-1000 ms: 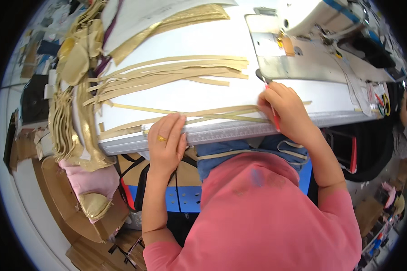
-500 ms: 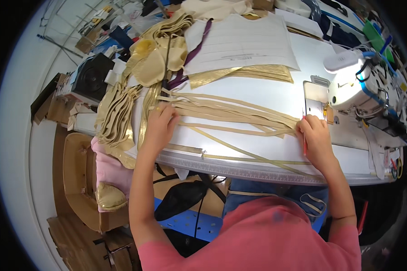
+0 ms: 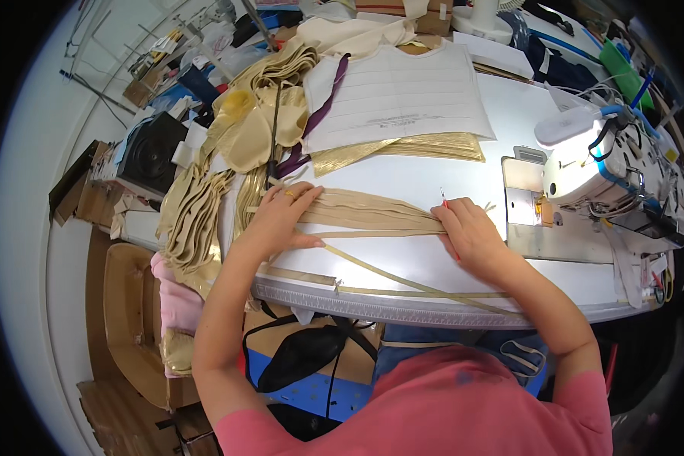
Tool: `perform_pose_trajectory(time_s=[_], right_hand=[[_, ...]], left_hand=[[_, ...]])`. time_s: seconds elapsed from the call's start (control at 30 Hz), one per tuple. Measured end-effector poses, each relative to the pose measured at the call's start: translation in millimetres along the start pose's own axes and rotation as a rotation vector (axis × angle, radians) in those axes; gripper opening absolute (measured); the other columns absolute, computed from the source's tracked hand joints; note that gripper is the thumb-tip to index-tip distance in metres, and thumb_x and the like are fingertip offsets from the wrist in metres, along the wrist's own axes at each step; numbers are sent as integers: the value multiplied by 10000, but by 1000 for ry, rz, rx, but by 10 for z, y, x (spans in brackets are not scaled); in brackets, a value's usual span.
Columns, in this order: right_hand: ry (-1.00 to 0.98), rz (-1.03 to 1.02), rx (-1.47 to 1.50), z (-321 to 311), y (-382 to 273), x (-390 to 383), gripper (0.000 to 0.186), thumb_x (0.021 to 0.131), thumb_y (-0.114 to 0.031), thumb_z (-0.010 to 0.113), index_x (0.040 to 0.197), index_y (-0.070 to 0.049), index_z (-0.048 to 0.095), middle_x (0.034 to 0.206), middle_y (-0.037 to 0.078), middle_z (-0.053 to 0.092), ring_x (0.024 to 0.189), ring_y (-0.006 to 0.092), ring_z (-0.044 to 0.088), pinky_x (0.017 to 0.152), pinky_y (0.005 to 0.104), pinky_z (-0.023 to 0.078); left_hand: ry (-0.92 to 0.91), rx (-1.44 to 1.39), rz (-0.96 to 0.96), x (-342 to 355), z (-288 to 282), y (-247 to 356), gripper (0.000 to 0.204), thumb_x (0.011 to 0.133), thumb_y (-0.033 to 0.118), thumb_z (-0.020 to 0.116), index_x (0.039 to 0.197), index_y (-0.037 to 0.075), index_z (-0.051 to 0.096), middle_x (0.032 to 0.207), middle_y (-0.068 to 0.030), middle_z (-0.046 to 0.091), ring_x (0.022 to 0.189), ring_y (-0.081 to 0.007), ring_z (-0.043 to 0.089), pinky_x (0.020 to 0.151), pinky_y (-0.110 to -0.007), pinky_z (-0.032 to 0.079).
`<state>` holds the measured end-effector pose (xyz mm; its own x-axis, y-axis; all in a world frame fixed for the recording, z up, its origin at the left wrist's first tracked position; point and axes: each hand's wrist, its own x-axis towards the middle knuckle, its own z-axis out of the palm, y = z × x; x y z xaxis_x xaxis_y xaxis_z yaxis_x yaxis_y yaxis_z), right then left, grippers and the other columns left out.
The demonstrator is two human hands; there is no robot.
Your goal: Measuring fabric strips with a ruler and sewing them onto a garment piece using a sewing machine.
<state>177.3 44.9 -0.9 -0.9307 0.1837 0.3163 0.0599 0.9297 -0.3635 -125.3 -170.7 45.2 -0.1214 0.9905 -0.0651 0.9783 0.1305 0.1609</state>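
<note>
A bundle of long beige fabric strips lies across the white table, gathered close side by side. My left hand rests on the bundle's left end, fingers apart and thumb stretched along its near side. At the right end, my right hand is closed around a thin red tool with a metal tip pointing away from me. The same hand touches the strip ends, and its fingers hide part of them. A narrow olive-gold strip runs diagonally nearer to me, separate from the bundle.
A sewing machine stands at the right. Stacked gold and beige fabric pieces lie left, beside a black rod. A white paper pattern covers gold fabric farther back. A ruler strip edges the table.
My right hand has moved left along the strips with the red tool, and the strips lie closer together. My left hand's fingers have spread over their left end. The view has shifted slightly.
</note>
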Motion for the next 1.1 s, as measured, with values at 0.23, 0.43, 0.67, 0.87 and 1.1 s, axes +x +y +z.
perform_pose_trajectory(time_s=[0.23,0.43,0.67,0.87,1.1], right_hand=[[-31,17,-151,20,14,-24,213,803,-39,555,1007,19,537,965,192,546,895,348,523,802,424,458],[-56,72,-214,35,-6,-35,187,827,-58,532,992,28,515,988,195,537,900,338,542,799,408,475],[-188,266,34,-218,78,176,215,864,-30,486,1064,33,438,1034,257,508,816,436,611,708,515,520],[101,259,-15,-456,321,815,269,850,23,478,1100,10,377,1100,296,471,787,493,588,688,544,494],[195,355,-162,-242,849,1246,378,858,-131,631,1156,-19,426,1144,216,507,875,447,596,714,507,492]], left_hand=[[27,-26,-6,-28,72,-93,553,727,296,773,1175,38,574,1094,-183,615,1031,-380,584,958,-481,434],[-27,156,-13,39,141,-28,273,824,130,627,1054,23,527,1001,-212,619,905,-410,615,806,-487,484],[-48,-4,-221,521,-501,75,83,938,132,462,979,60,453,867,-222,633,814,-398,650,703,-491,503],[326,503,72,1465,-1399,-256,241,902,98,526,1131,42,475,1054,-173,617,993,-374,619,797,-483,498],[478,236,212,2116,-440,7,924,768,478,760,1518,179,312,1528,-136,378,1361,-393,394,1094,-590,290]])
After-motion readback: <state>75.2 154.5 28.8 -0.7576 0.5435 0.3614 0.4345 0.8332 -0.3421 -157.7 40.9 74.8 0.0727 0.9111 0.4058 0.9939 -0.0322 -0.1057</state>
